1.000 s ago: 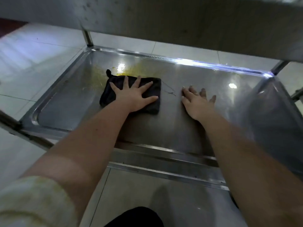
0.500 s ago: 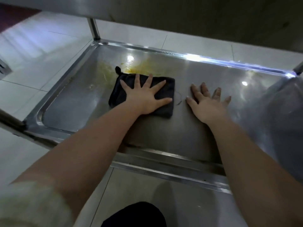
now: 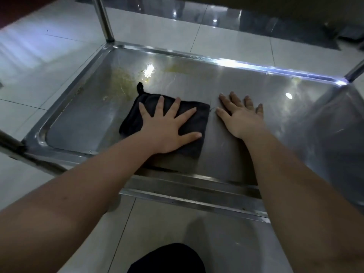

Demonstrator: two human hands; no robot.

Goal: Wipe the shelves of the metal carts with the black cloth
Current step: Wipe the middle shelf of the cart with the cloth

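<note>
**Observation.** I am working at a shelf [image 3: 88, 123] of the metal cart, a shallow steel tray with a raised rim all round. My left hand [image 3: 167, 129] lies flat on the black cloth [image 3: 200, 122]. Its fingers [image 3: 174, 108] are straight and spread, pressing down and gripping nothing. The cloth is folded to a rough square and sits on the tray floor, left of centre and toward the near rim. Its hanging loop [image 3: 140, 87] points to the far side. My right hand [image 3: 242, 121] rests palm down on bare steel just beside the cloth's right edge. Its fingers [image 3: 227, 104] are likewise straight and hold nothing.

**Contents of the tray.** The tray holds the cloth and both hands. Yellowish residue [image 3: 122, 81] is smeared beyond the cloth toward the far left corner, and a further yellow streak [image 3: 177, 67] runs near the far rim. There is a hazy grey form at the right end that I cannot identify.

**Assessment.** Wiping of this shelf appears unfinished, as the cloth has not yet covered the soiled patch.

**Recommendations.**
- Hold the palm flat so the whole fold bears on the steel.
- Push away into the residue in overlapping strokes.
- Run the cloth's edge along the rim channel and into the corners, where grime is likely to lodge.
- Use the right hand to brace the cart, which may shift under pressure.
- Refold to a clean face if the yellow begins to smear.
</note>
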